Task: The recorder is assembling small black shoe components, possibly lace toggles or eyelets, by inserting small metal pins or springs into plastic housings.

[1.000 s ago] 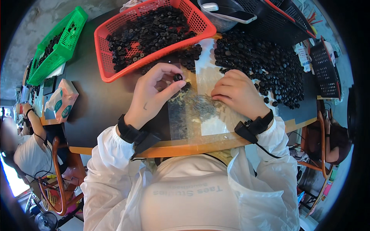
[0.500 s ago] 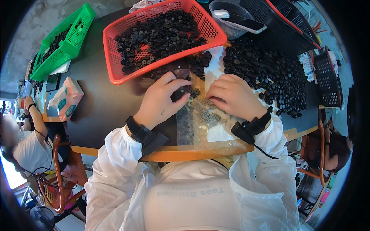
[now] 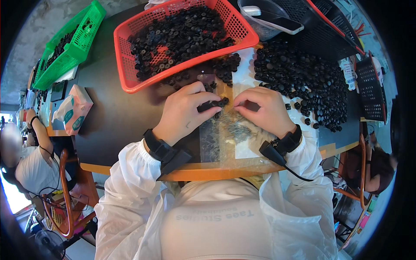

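My left hand [image 3: 184,110] is closed, its thumb and fingertips pinching a small black round part [image 3: 223,102] over the middle of the table. Close beside it, my right hand [image 3: 266,110] has thumb and forefinger drawn together in a pinch. What those fingertips hold, if anything, is too small to make out. Just below both hands lies a heap of thin silvery metal pins [image 3: 237,131] on clear plastic. Black discs with centre holes [image 3: 227,69] are scattered beyond my left hand. Past my right hand spreads a large pile of black round caps [image 3: 299,78].
A red basket [image 3: 143,84] of black discs stands at the far middle. Farther left are a tissue pack [image 3: 73,110] and a green basket [image 3: 84,43]. At the far right, a phone [image 3: 281,25] rests on a clear tub [image 3: 262,32] near black crates [image 3: 372,91]. People sit at both sides.
My left fingertips have come up with the black part showing between them. My right fingertips have lifted slightly off the pins. The view has shifted a little.
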`<state>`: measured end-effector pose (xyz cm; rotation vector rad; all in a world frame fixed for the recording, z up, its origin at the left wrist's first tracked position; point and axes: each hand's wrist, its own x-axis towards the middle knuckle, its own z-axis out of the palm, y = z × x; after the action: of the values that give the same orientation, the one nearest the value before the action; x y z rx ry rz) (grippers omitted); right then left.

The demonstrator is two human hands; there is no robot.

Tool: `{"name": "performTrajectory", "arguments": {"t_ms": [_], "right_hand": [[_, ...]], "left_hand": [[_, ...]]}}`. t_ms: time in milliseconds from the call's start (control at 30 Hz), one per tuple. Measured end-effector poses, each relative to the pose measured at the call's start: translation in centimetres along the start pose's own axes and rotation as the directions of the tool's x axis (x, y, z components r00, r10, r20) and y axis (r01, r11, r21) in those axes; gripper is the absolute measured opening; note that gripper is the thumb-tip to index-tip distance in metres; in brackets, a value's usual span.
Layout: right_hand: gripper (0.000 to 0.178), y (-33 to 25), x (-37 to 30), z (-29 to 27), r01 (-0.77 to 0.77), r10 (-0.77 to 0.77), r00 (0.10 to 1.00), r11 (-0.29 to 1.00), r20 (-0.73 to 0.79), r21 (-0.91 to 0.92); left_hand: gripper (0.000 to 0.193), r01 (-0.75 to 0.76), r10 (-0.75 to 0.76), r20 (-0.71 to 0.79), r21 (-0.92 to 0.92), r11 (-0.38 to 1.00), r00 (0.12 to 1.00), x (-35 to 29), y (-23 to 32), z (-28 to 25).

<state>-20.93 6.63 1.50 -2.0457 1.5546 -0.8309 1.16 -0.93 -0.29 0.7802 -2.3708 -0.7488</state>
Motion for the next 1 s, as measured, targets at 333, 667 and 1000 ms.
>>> {"name": "performTrajectory", "arguments": {"t_ms": [333,667,1000], "right_hand": [[0.011,-0.8,0.0,0.9,0.166,-0.198,0.974,0.954,-0.110,-0.248],[0.012,-1.5,0.0,1.2,0.147,-0.190,0.974,0.944,-0.124,-0.294],[0.017,-1.8,-0.8,1.8,0.223,-0.311,0.946,0.829,-0.093,-0.512]], "left_hand": [[0.024,-0.064,0.063,-0.066,-0.022,0.998,0.996,0.0,1.1,0.1],[0.024,-0.171,0.165,-0.155,-0.026,0.985,0.974,0.1,1.2,0.5],[0.025,-0.073,0.066,-0.133,-0.046,0.996,0.989,-0.1,1.9,1.2]]}}
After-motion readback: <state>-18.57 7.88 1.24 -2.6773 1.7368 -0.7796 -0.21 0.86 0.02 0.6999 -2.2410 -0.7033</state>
